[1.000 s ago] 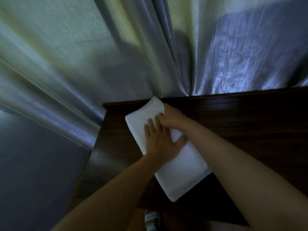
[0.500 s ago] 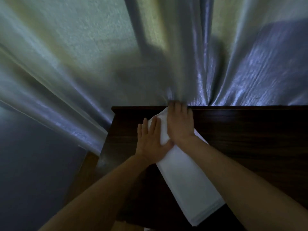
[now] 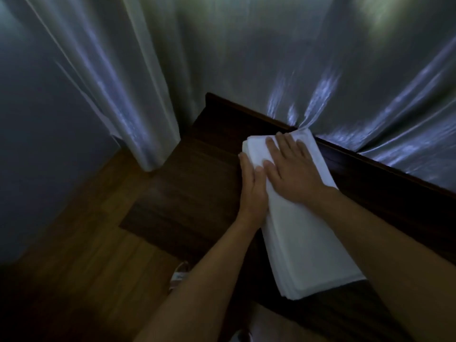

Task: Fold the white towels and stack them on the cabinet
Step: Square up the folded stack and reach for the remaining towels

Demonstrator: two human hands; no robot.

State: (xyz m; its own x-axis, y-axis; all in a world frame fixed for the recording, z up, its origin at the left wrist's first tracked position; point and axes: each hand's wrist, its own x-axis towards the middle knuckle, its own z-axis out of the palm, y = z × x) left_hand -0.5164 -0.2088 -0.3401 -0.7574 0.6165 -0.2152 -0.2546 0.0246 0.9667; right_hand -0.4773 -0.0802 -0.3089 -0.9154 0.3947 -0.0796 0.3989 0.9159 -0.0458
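where towel [image 3: 308, 233] abuts curtain [image 3: 370, 95], no room

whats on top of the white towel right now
Both hands: the right hand lies flat on the folded towel, the left hand against its side edge. The towel beneath the palms is hidden.

Towel stack [image 3: 306, 233] mid part under both hands; curtain [image 3: 370, 95] blurred, cut by frame edges.
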